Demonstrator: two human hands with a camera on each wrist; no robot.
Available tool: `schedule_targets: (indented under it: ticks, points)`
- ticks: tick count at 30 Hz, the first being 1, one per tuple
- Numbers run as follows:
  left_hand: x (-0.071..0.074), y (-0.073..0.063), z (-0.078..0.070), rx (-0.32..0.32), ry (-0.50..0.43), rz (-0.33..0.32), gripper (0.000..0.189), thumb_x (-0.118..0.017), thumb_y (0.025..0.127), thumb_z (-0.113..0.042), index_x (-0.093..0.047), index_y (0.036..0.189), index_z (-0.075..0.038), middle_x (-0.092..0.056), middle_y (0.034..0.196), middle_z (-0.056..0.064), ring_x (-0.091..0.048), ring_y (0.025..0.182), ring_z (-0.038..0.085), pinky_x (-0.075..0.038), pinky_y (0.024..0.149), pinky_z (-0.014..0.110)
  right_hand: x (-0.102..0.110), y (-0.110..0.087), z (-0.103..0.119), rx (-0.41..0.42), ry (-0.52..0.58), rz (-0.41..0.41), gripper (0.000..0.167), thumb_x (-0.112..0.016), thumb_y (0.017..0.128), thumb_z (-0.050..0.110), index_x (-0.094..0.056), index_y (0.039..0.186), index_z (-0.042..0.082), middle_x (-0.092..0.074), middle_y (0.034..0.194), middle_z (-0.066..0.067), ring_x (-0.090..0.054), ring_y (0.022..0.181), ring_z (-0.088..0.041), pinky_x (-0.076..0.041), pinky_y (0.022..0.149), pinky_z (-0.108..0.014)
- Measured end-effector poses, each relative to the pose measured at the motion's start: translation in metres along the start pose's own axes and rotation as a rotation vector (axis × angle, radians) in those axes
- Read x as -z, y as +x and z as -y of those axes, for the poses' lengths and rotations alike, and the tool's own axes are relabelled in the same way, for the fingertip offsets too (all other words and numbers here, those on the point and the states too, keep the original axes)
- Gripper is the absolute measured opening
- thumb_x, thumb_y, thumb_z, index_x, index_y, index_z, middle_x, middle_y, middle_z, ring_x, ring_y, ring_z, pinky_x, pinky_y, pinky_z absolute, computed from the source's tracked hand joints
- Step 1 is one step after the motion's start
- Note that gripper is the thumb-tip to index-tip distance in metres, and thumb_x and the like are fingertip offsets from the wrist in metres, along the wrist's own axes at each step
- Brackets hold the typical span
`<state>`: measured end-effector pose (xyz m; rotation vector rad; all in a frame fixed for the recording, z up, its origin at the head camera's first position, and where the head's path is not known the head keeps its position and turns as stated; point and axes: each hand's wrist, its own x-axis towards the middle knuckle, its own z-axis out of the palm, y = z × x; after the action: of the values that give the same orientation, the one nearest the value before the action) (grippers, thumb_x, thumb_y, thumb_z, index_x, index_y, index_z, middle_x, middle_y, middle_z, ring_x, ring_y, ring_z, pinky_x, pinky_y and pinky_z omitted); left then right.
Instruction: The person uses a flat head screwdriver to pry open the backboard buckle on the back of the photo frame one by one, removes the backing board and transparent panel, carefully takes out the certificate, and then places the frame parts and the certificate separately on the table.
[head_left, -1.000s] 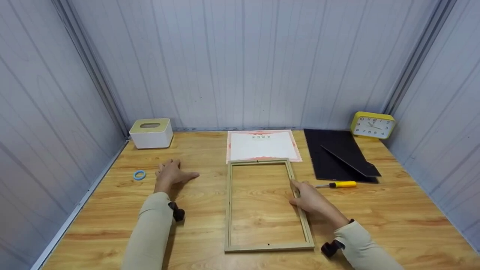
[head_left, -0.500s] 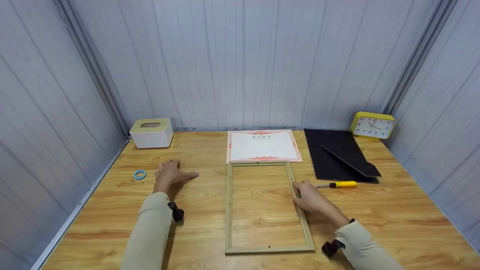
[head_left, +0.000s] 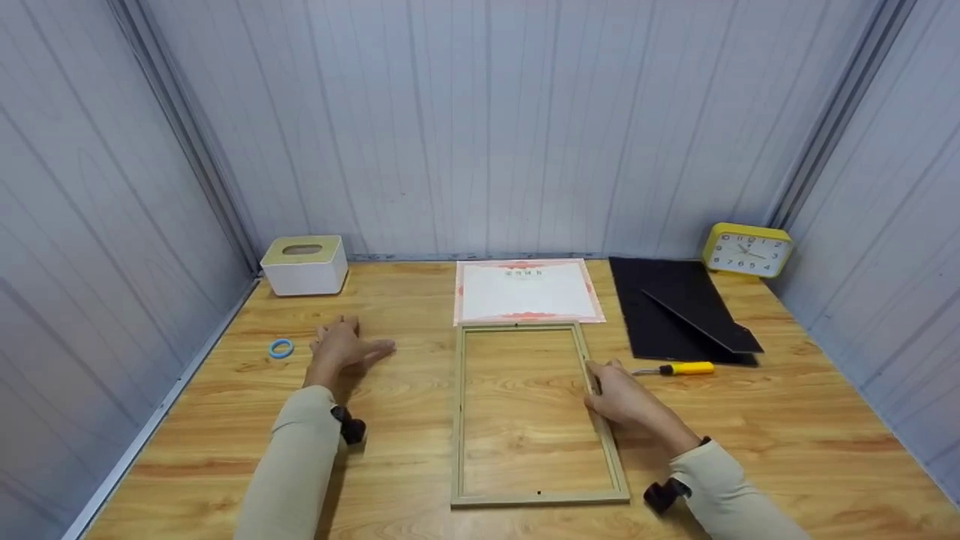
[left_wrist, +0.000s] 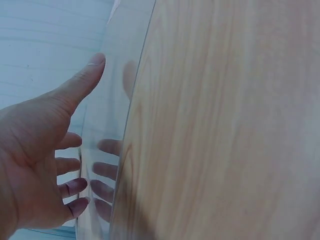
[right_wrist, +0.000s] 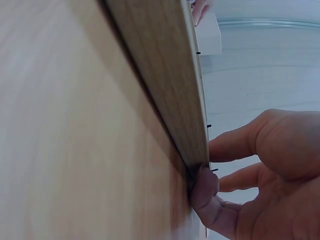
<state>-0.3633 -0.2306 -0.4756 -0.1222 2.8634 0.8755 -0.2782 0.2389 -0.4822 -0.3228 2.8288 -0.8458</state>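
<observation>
A pale wooden picture frame [head_left: 459, 420], with an open middle, lies flat near the table's centre. My right hand [head_left: 627, 395] pinches its right side; in the right wrist view a fingertip [right_wrist: 205, 192] bends against the outer edge and the thumb sits over the top. To the left of the frame, my left hand [head_left: 341, 346] is spread low over the table with the thumb pointing at the frame. In the left wrist view its fingers are mirrored in a glossy, see-through sheet [left_wrist: 107, 125], whose straight edge shows against the wood. Whether they touch it I cannot tell.
A red-bordered certificate [head_left: 525, 294] lies just beyond the frame. At the right are a black backing board [head_left: 645, 330] with a stand flap and a yellow-handled screwdriver [head_left: 688, 368]. A yellow clock [head_left: 748, 252], a tissue box [head_left: 305, 279] and a blue ring [head_left: 280, 356] stand around.
Since a second ago the frame has come slightly nearer and lies flatter on the table, with my right hand shifting a little rightward. My left hand has barely moved.
</observation>
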Motion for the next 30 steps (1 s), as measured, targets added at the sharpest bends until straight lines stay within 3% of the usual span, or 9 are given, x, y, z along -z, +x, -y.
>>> schedule_targets:
  ticks: [3,7,10,16,20,26,30]
  points:
    - [-0.001,-0.005,-0.005,-0.043,0.010,-0.040,0.100,-0.069,0.088,-0.057,-0.026,0.156,0.003,-0.009,0.161,0.032,-0.001,0.144,0.055,-0.002,0.111,0.072,0.000,0.000,0.000,-0.017,0.012,0.008,0.067,-0.066,0.090,0.005,-0.037,0.150,-0.009,-0.049,0.120,-0.025,-0.050,0.091,-0.028,-0.047,0.082,-0.040]
    - [-0.007,-0.015,-0.022,-0.127,0.029,-0.109,0.100,-0.071,0.088,-0.055,-0.025,0.157,0.001,-0.011,0.162,0.028,-0.011,0.141,0.055,-0.009,0.110,0.072,0.001,0.001,-0.001,-0.023,0.009,0.009,0.066,-0.065,0.091,0.006,-0.037,0.150,-0.008,-0.048,0.121,-0.025,-0.050,0.091,-0.027,-0.046,0.080,-0.040]
    - [-0.016,-0.025,-0.039,-0.186,0.013,-0.125,0.098,-0.072,0.088,-0.053,-0.026,0.157,-0.001,-0.014,0.163,0.025,-0.017,0.140,0.052,-0.011,0.111,0.069,0.001,0.001,-0.002,-0.023,0.005,0.015,0.066,-0.064,0.092,0.006,-0.036,0.150,-0.008,-0.048,0.122,-0.026,-0.050,0.091,-0.028,-0.047,0.080,-0.040]
    - [-0.040,-0.049,-0.069,-0.283,-0.011,-0.031,0.099,-0.071,0.087,-0.056,-0.022,0.160,-0.010,-0.014,0.165,0.016,-0.007,0.147,0.049,-0.012,0.114,0.067,0.003,0.000,-0.003,-0.025,0.001,0.026,0.065,-0.062,0.093,0.004,-0.035,0.150,-0.009,-0.046,0.129,-0.030,-0.053,0.102,-0.032,-0.048,0.085,-0.043]
    - [-0.055,-0.063,-0.084,-0.346,0.019,0.033,0.101,-0.070,0.087,-0.057,-0.019,0.161,-0.012,-0.013,0.166,0.013,-0.008,0.147,0.048,-0.015,0.115,0.065,0.003,0.000,-0.003,-0.027,0.001,0.028,0.064,-0.061,0.094,0.003,-0.034,0.151,-0.009,-0.044,0.133,-0.032,-0.052,0.108,-0.033,-0.047,0.090,-0.045]
    - [-0.074,-0.080,-0.091,-0.496,0.127,0.125,0.097,-0.069,0.090,-0.054,-0.022,0.159,-0.005,-0.017,0.164,0.020,-0.023,0.141,0.049,-0.024,0.110,0.065,0.000,0.000,-0.001,-0.012,0.028,0.039,0.063,-0.058,0.096,0.003,-0.032,0.151,-0.009,-0.041,0.137,-0.033,-0.050,0.116,-0.034,-0.045,0.096,-0.048]
    - [-0.081,-0.087,-0.092,-0.511,0.170,0.211,0.094,-0.067,0.091,-0.055,-0.025,0.158,-0.004,-0.018,0.164,0.018,-0.025,0.139,0.049,-0.023,0.109,0.066,-0.002,0.001,-0.001,-0.010,0.026,0.038,0.062,-0.058,0.096,0.002,-0.032,0.151,-0.011,-0.040,0.137,-0.034,-0.049,0.118,-0.035,-0.045,0.097,-0.049]
